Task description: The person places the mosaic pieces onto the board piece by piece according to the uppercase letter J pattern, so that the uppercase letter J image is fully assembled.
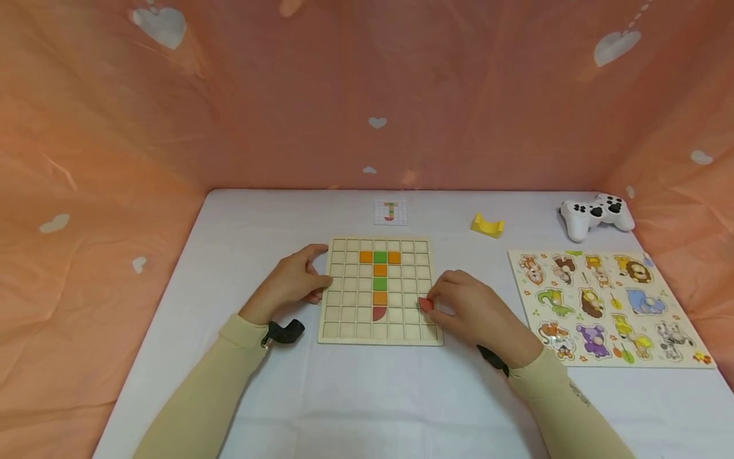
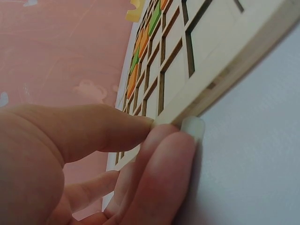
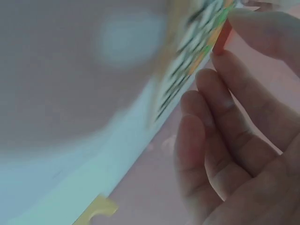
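Note:
A wooden grid board (image 1: 350,319) lies on the white table, with orange, green and red tiles (image 1: 380,284) set in a T-like column. The lowest tile is a red rounded piece (image 1: 379,313). My left hand (image 1: 289,284) holds the board's left edge, its thumb (image 2: 117,124) at the rim and a fingertip against the side. Over the board's right side, my right hand (image 1: 467,309) pinches another red piece (image 1: 425,305) between thumb and index finger. The other right fingers (image 3: 213,112) are loosely bent. A small pattern card (image 1: 391,211) showing a coloured J lies behind the board.
A yellow curved block (image 1: 487,226) stands behind and right of the board. Farther right are a white game controller (image 1: 596,215) and an animal puzzle board (image 1: 573,312), close to my right forearm. Orange cloth (image 1: 367,83) hangs behind the table.

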{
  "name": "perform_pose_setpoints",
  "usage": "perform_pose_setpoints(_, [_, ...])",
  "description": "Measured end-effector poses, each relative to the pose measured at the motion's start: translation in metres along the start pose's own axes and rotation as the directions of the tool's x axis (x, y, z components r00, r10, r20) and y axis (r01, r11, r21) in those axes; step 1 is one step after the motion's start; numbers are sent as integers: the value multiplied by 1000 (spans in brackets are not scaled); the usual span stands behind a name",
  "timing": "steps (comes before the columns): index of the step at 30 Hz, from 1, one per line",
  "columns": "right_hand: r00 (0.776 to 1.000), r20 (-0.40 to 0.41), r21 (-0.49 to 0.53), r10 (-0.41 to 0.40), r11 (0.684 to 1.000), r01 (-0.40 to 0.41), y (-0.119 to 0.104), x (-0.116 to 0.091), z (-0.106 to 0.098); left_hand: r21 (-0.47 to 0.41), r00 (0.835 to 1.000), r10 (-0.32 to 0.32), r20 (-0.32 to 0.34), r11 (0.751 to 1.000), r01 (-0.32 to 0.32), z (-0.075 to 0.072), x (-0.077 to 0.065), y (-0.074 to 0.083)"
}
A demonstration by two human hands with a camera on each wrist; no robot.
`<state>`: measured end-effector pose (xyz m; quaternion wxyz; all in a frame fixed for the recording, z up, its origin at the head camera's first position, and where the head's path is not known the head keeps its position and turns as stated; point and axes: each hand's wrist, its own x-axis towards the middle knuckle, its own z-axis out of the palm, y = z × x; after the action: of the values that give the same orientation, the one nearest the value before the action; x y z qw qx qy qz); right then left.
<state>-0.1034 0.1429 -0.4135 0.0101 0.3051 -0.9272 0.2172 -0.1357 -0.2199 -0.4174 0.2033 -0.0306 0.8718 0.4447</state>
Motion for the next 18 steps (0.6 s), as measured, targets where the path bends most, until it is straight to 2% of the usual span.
perform_pose_setpoints(5, [1000,13,45,-7,999,6,-19,20,6,-6,1000,-6,0,1000,6,2,2,-2])
perform_pose_setpoints(11, [997,16,76,-75,994,74,-40,38,13,-6,1000,-4,1,1000,4,3,1,-1])
perform_pose_setpoints(18, [993,68,41,-93,995,90,-62,52,28,13,1000,-8,-6,1000,8,1,0,-1])
